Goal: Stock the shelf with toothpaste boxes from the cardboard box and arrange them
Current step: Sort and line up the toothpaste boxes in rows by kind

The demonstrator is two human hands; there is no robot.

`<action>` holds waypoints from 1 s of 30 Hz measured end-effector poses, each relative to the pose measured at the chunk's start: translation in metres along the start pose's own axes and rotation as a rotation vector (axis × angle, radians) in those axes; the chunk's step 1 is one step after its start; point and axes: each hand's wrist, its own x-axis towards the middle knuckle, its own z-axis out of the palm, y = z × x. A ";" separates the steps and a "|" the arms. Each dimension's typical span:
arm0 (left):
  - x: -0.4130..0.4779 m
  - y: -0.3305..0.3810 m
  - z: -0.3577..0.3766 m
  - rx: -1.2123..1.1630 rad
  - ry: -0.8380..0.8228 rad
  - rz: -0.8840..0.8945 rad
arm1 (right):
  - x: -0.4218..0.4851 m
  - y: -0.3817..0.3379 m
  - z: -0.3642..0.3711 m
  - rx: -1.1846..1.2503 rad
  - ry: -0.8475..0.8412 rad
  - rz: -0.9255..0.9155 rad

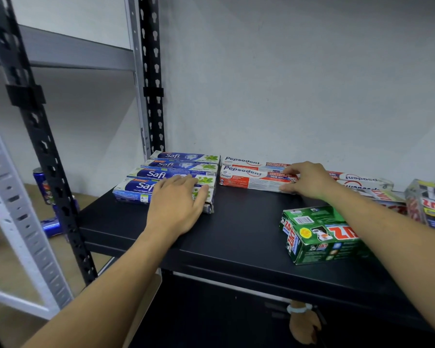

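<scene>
Toothpaste boxes [166, 164] marked Safi sit back-left on the shelf [236, 234], left grip [176, 207] flat atop. Right grip [309, 180] pinches a Pepsodent box [249, 180]; the shelf's front-left edge is bare.

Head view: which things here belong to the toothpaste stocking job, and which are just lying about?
Job: Safi boxes under the left hand; Pepsodent boxes gripped by the right hand; green Zact box; black shelf.
Lying about: blue cans on the floor; grey rack.
</scene>
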 end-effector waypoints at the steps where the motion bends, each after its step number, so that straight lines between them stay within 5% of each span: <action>1: 0.000 0.000 0.000 0.002 -0.002 -0.001 | -0.001 0.000 0.000 0.003 0.000 0.003; 30: 0.001 -0.001 0.003 0.036 0.003 0.011 | -0.013 0.004 -0.014 0.018 0.046 0.000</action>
